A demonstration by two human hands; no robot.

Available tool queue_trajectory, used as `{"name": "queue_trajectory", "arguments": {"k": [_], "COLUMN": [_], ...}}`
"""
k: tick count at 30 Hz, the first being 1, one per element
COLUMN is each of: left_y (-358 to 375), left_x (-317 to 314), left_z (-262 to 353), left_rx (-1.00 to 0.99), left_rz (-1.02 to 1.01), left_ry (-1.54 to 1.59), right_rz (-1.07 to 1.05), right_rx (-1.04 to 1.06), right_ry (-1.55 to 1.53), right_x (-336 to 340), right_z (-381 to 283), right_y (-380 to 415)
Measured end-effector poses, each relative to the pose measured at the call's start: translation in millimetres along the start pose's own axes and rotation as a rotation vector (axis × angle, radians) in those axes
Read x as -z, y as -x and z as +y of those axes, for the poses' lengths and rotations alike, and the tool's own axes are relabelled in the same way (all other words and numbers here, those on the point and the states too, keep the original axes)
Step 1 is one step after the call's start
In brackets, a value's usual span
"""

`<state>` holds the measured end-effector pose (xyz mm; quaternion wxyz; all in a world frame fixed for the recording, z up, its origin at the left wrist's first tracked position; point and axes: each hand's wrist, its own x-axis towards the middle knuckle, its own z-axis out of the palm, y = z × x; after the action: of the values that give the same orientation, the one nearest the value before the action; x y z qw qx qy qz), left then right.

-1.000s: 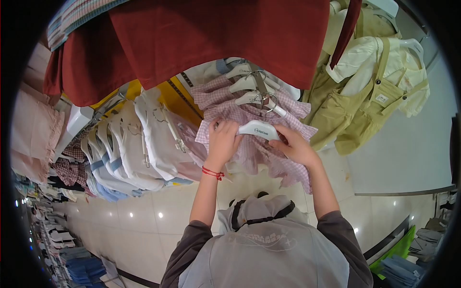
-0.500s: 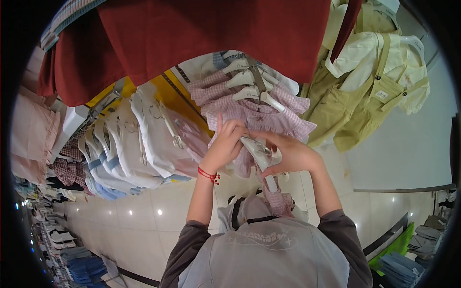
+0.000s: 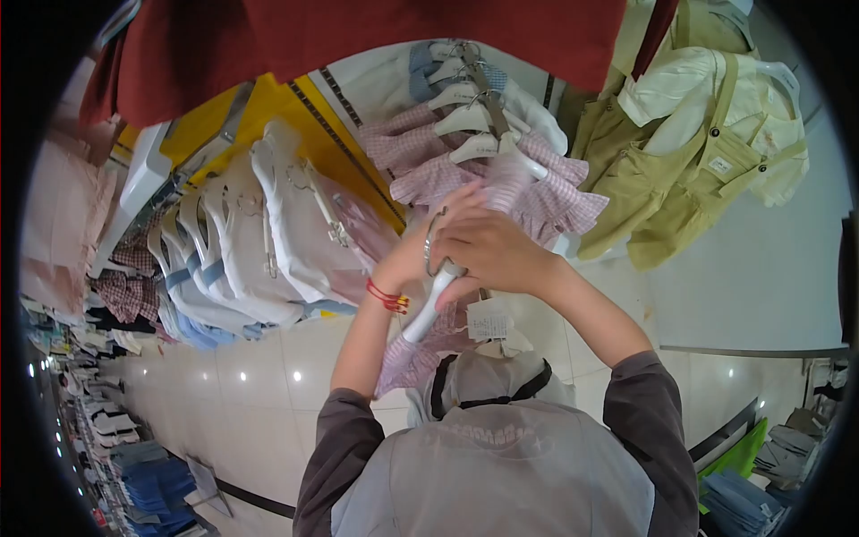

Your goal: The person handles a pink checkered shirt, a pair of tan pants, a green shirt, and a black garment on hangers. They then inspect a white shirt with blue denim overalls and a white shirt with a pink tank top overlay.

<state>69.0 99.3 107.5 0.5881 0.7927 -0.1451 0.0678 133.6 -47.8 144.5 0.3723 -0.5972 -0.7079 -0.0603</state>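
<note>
My right hand (image 3: 497,253) is closed around a white hanger (image 3: 430,306), with the thumb along its arm. The hanger is tilted, its metal hook pointing up toward my left hand. A pink gingham garment (image 3: 404,365) is on the hanger's lower end, partly hidden by my hands. A white paper tag (image 3: 488,319) hangs below my right hand. My left hand (image 3: 429,234), with a red bracelet at the wrist, is beside the hook; its fingers are blurred and partly covered by my right hand. Just beyond, similar pink gingham tops (image 3: 573,208) hang on a rail.
White tops (image 3: 291,234) hang at left, near a yellow panel (image 3: 268,116). Dark red fabric (image 3: 358,40) overhangs the top of the view. Khaki overalls with a white shirt (image 3: 707,161) hang at right. Folded blue clothes (image 3: 161,492) are at lower left, above a tiled floor (image 3: 259,447).
The held hanger has turned, so its lower arm now points down-left. My right hand has moved over it, its back facing up. The paper tag has come into view, and the racks sit slightly higher.
</note>
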Motion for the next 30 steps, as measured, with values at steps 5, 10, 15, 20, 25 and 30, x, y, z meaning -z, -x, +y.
{"name": "queue_trajectory", "arguments": {"k": [5,10,15,20,25,30], "left_y": [70.5,128.9,137.9,148.8,153.5,136.1], "left_x": [46.7,33.9,-10.1,-14.3,16.1,11.6], "left_z": [36.3,58.2,43.6,11.1,0.7,42.1], "left_rx": [0.268,0.048,0.201,0.148,0.017,-0.102], "left_rz": [0.172,0.667,0.708,0.686,0.479,0.564], "left_ry": [-0.234,-0.652,-0.665,-1.139,-1.332,-1.353], "right_rz": [0.078,0.218,0.073,0.009,-0.114,-0.218], "right_rx": [-0.156,-0.299,-0.519,-0.605,-0.615,-0.634], "right_ry": [0.002,-0.05,-0.201,-0.448,-0.47,-0.43], "right_x": [-3.5,-17.5,-14.7,-11.9,-16.0,-7.6], "right_z": [-11.5,-5.5,-4.3,1.9,24.1,17.7], "right_y": [-20.1,-37.4,-52.1,-50.4,-42.6,-43.5]}}
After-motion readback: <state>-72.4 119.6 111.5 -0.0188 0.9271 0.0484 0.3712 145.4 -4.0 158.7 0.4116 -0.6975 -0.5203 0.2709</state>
